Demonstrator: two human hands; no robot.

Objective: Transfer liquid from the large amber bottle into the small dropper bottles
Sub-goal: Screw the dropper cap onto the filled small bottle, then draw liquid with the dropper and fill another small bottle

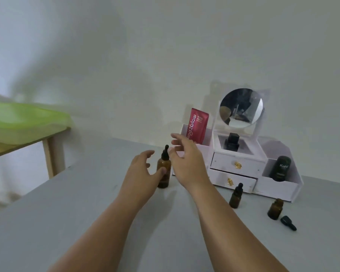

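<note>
The large amber bottle (163, 169) stands upright on the grey table (86, 203), its black dropper cap on. My left hand (141, 169) is spread just left of it, thumb touching the bottle's side, fingers not closed round it. My right hand (185, 160) hovers just right of the bottle's neck, fingers relaxed and apart, holding nothing. To the right stand a small capped dropper bottle (236, 196) and a small uncapped amber bottle (275, 209). A loose black dropper cap (288, 223) lies beside the uncapped one.
A white cosmetic organiser (241, 165) with drawers and a round mirror (240, 107) stands at the back right, holding a red tube (197, 125), a black bottle (232, 142) and a dark tube (280, 168). A wooden table with a green tray (24, 122) stands at left.
</note>
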